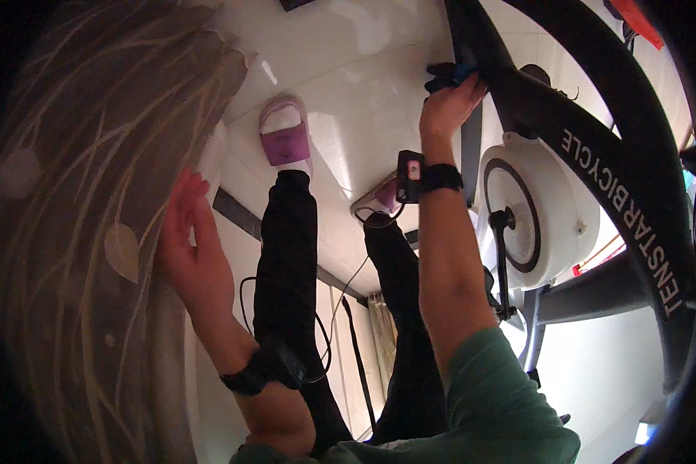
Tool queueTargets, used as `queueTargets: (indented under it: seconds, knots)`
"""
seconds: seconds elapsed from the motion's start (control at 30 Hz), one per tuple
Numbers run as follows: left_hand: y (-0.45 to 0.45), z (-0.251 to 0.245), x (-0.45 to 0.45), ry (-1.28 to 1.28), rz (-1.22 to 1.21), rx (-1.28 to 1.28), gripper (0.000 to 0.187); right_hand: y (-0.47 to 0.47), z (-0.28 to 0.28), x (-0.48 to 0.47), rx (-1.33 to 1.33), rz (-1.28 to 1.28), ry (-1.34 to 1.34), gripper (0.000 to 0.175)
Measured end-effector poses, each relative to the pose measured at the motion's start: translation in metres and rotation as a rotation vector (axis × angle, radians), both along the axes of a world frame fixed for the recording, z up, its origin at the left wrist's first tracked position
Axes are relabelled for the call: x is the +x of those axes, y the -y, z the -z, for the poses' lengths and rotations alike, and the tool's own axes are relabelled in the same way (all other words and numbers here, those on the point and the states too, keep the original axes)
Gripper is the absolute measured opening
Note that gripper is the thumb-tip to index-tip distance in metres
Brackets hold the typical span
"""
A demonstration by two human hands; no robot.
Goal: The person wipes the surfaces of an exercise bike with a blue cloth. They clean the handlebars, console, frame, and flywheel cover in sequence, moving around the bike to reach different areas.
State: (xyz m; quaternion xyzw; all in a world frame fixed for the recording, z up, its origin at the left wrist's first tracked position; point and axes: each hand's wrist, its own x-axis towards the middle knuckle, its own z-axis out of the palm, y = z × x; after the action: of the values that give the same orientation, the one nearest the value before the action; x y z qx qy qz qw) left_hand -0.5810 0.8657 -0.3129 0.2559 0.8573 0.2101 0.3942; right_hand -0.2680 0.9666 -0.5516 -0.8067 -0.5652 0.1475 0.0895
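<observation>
My left hand (pixel 194 243) is at the edge of a grey-brown fabric cover (pixel 81 243) printed with branches and leaves. Its fingers point forward, the thumb a little apart, and nothing shows in it; whether it touches the cloth I cannot tell. Stretched farther forward, my right hand (pixel 449 110) closes on a dark blue-and-black item (pixel 443 76), perhaps cloth, against the black frame (pixel 493 64) of an exercise bike. The fingertips are partly hidden behind that item and the frame. Both wrists wear black straps, the right one with a small box (pixel 410 176).
Right of my arm are the bike's white round housing (pixel 557 214) and black crank arm (pixel 503 261). My feet, in purple slippers (pixel 285 145), stand on the pale glossy floor (pixel 348 87). A thin cable (pixel 356 269) hangs by my legs. Another shoe (pixel 535 74) shows behind the frame.
</observation>
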Motion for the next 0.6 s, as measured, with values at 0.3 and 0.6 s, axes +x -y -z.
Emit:
queueTargets:
  seconds: [0.3, 0.6]
  knots:
    - [0.001, 0.003, -0.010, 0.064, 0.027, 0.109, 0.031, 0.026, 0.040, 0.047, -0.079, -0.118, 0.355, 0.083]
    - [-0.019, -0.009, 0.003, -0.059, 0.175, -0.021, 0.042, 0.192, 0.062, 0.169, -0.283, 0.519, 0.439, 0.079]
